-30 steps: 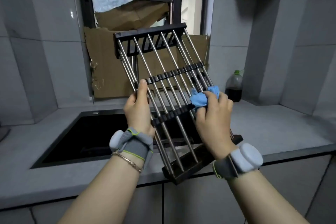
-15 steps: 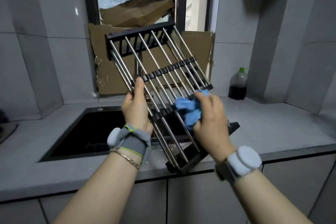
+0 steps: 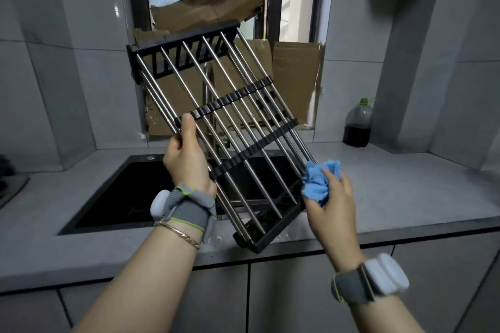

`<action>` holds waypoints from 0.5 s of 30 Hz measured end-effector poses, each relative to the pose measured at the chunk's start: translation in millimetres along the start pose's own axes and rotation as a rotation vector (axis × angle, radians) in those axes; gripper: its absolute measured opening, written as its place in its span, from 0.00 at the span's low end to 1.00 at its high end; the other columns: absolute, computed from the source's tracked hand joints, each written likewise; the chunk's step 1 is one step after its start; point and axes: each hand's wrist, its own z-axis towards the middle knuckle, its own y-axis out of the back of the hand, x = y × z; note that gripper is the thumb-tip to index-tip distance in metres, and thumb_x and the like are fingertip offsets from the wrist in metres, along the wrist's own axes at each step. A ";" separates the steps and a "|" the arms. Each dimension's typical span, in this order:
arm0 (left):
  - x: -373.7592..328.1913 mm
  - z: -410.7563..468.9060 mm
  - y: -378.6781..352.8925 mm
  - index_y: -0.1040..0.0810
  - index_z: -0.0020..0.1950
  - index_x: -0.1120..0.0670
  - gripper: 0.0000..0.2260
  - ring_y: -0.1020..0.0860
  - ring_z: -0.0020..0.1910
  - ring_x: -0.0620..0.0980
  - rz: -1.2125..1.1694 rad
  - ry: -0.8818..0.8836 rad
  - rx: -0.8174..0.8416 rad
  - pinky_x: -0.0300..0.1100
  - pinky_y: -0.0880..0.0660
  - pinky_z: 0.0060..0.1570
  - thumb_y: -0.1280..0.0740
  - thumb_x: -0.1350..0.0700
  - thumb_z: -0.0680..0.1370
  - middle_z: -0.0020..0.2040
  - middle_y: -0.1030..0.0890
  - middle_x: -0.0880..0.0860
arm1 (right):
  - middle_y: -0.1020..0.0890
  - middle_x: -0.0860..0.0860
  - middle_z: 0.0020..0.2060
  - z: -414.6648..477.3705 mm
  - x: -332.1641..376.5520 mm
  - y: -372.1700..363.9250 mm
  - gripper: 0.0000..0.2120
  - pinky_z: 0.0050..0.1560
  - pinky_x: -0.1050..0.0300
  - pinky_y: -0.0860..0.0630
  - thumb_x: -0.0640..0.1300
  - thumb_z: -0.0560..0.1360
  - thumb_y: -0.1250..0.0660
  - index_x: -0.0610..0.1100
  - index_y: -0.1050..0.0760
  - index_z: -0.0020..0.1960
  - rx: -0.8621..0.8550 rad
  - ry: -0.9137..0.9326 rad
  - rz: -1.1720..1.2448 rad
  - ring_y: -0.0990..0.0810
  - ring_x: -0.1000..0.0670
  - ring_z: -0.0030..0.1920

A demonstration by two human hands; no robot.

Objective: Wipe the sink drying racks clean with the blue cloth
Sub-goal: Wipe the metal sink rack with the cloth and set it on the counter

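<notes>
Tilted black-framed steel-rod drying rack (image 3: 216, 127), foot on grey table (image 3: 405, 197). Your left hand (image 3: 186, 162): grip holding 9 o'clock edge. Right hand (image 3: 332, 205): grip bunching soft blue cloth (image 3: 316, 184), 4 o'clock. Rack stiff, likely slick: hold black crossbar (image 3: 232, 96).

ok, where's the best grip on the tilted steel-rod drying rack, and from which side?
Grip the outer rods on the left edge of the black-framed steel-rod drying rack, mid-length, from the left: thin rods with open gaps to wrap through. The left hand grips there; the blue cloth in the right hand occupies the right edge.
</notes>
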 end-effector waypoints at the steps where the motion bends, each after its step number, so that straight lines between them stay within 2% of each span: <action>1: 0.5 -1.4 -1.2 0.31 0.35 0.47 0.14 0.33 0.28 0.39 0.001 -0.028 0.006 0.35 0.33 0.33 0.35 0.45 0.77 0.32 0.33 0.43 | 0.31 0.45 0.62 -8.1 0.4 -3.2 0.24 0.55 0.68 0.38 0.34 0.73 0.35 0.39 0.32 0.68 -0.018 -0.011 0.006 0.30 0.53 0.56; 4: -0.9 -6.3 -3.6 0.29 0.37 0.47 0.11 0.29 0.27 0.32 0.043 -0.141 0.021 0.24 0.33 0.29 0.36 0.47 0.78 0.35 0.29 0.41 | 0.29 0.49 0.62 -35.9 1.1 -18.7 0.25 0.62 0.64 0.35 0.28 0.72 0.37 0.40 0.31 0.67 0.011 -0.057 0.078 0.31 0.56 0.57; 7: -1.3 -11.3 -4.1 0.29 0.37 0.49 0.12 0.31 0.26 0.37 0.092 -0.226 0.058 0.29 0.34 0.29 0.37 0.47 0.79 0.33 0.30 0.45 | 0.29 0.52 0.56 -44.3 0.3 -31.7 0.21 0.60 0.64 0.34 0.29 0.73 0.39 0.42 0.31 0.65 -0.034 -0.103 0.219 0.30 0.55 0.56; 9: -0.3 -14.5 -3.1 0.30 0.38 0.51 0.12 0.33 0.26 0.37 0.103 -0.272 0.097 0.29 0.35 0.29 0.37 0.50 0.79 0.32 0.31 0.46 | 0.26 0.47 0.54 -28.5 -6.9 -38.0 0.17 0.57 0.53 0.27 0.32 0.76 0.40 0.44 0.32 0.62 -0.084 -0.285 0.387 0.26 0.49 0.52; 10: -0.3 -16.8 -3.7 0.31 0.38 0.51 0.11 0.32 0.27 0.36 0.104 -0.296 0.127 0.28 0.35 0.31 0.37 0.51 0.79 0.31 0.30 0.43 | 0.24 0.45 0.51 -17.6 -11.0 -38.0 0.13 0.52 0.49 0.24 0.33 0.77 0.41 0.46 0.31 0.58 -0.079 -0.416 0.510 0.24 0.47 0.48; 12: -4.0 -20.4 -2.9 0.32 0.38 0.49 0.11 0.29 0.29 0.32 0.142 -0.370 0.195 0.27 0.34 0.35 0.36 0.55 0.79 0.28 0.25 0.39 | 0.24 0.42 0.42 1.6 -14.0 -34.6 0.08 0.38 0.50 0.20 0.34 0.78 0.44 0.45 0.30 0.49 -0.038 -0.667 0.799 0.23 0.47 0.40; 14: -9.3 -22.8 -2.1 0.33 0.39 0.44 0.12 0.28 0.35 0.26 0.207 -0.490 0.277 0.23 0.33 0.39 0.33 0.55 0.77 0.32 0.24 0.32 | 0.23 0.44 0.39 16.1 -13.3 -27.6 0.10 0.29 0.53 0.21 0.37 0.81 0.46 0.44 0.30 0.44 0.006 -0.885 1.021 0.24 0.47 0.38; 15: -10.4 -24.0 -1.5 0.33 0.41 0.43 0.10 0.27 0.38 0.27 0.234 -0.567 0.321 0.23 0.34 0.41 0.33 0.52 0.76 0.36 0.23 0.35 | 0.23 0.44 0.39 21.2 -15.4 -26.2 0.10 0.26 0.54 0.22 0.40 0.81 0.46 0.43 0.29 0.44 0.029 -0.950 1.071 0.24 0.46 0.38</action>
